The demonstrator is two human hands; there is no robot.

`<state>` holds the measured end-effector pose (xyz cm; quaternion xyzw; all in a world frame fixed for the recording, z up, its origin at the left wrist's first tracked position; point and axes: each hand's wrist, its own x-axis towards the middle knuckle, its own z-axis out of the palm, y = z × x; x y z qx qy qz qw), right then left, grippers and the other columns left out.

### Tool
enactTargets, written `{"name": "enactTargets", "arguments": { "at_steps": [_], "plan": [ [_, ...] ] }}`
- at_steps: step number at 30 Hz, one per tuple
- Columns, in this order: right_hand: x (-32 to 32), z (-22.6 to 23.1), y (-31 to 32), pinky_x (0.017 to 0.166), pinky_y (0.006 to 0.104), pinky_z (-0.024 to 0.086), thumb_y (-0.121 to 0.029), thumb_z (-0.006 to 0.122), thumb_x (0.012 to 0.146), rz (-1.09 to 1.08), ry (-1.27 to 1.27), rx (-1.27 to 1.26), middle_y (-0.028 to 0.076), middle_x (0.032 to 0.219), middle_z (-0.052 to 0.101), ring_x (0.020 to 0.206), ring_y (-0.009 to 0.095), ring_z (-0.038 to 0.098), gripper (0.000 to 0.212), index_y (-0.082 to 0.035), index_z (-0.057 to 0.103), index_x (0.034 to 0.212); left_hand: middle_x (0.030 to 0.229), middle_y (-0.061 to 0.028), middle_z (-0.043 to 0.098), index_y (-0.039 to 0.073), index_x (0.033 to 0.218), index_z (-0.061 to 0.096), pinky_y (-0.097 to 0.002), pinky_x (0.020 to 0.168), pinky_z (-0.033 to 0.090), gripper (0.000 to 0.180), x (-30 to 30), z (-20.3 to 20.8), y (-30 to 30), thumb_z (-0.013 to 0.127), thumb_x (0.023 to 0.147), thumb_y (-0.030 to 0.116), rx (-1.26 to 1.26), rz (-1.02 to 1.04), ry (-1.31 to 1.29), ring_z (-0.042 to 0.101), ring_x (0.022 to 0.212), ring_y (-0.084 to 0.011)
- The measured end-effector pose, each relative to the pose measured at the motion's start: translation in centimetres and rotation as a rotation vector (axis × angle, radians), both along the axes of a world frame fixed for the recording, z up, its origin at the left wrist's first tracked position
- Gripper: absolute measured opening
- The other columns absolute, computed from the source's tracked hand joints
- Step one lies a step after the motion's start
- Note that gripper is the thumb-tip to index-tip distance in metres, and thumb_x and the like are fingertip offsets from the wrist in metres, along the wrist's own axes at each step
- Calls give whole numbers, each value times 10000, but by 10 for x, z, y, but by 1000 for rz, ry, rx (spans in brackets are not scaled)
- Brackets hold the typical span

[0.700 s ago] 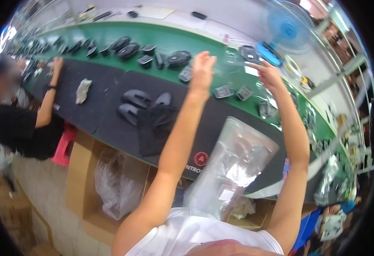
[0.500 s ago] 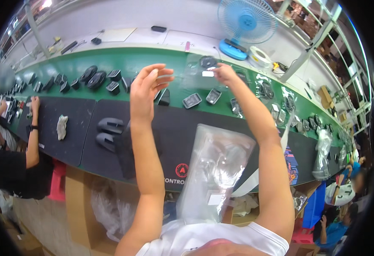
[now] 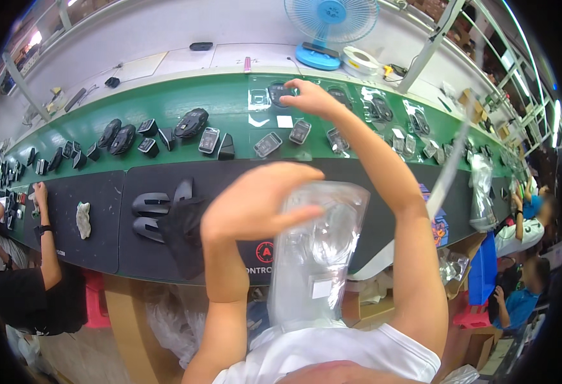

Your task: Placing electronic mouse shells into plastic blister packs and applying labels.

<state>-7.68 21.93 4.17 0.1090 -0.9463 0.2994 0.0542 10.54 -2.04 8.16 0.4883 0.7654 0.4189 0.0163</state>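
Green bench (image 3: pixel 226 101) across my view. I see left hand (image 3: pixel 252 201) over clear packaging (image 3: pixel 333 240), fingers parted from thumb; right hand (image 3: pixel 313 100) at black mouse (image 3: pixel 277 96), fingers curled, can't tell grasp.

Left hand (image 3: pixel 261 201) near clear plastic packs (image 3: pixel 322 256); right hand (image 3: pixel 313 99) by black mouse (image 3: pixel 277 95).

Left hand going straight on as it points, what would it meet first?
Likely the clear plastic packaging, which the left hand overlaps in view; depth is unclear, so it might pass above.
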Motion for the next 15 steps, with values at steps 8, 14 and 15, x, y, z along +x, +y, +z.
{"name": "enactTargets", "arguments": {
  "at_steps": [8,14,15],
  "plan": [
    [222,88,17,892,354,527,-179,707,859,268,84,54,143,1137,687,1017,252,677,422,-14,609,1235,1234,-219,585,-57,1223,566,-424,1025,429,547,31,0,37,706,855,323,-276,66,219,546,1183,-362],
    [273,19,12,932,399,480,-172,736,812,94,299,-95,110,1145,672,1071,289,624,385,-69,662,1176,1233,-220,581,-79,1170,600,-431,997,442,484,34,9,28,719,820,234,-193,49,251,529,1185,-376],
    [272,11,10,932,400,467,-169,740,805,110,379,-116,90,1138,673,1072,271,617,361,-89,680,1151,1234,-209,583,-74,1172,601,-434,991,445,477,35,10,29,718,818,222,-212,78,253,530,1181,-378]
  ]
}}
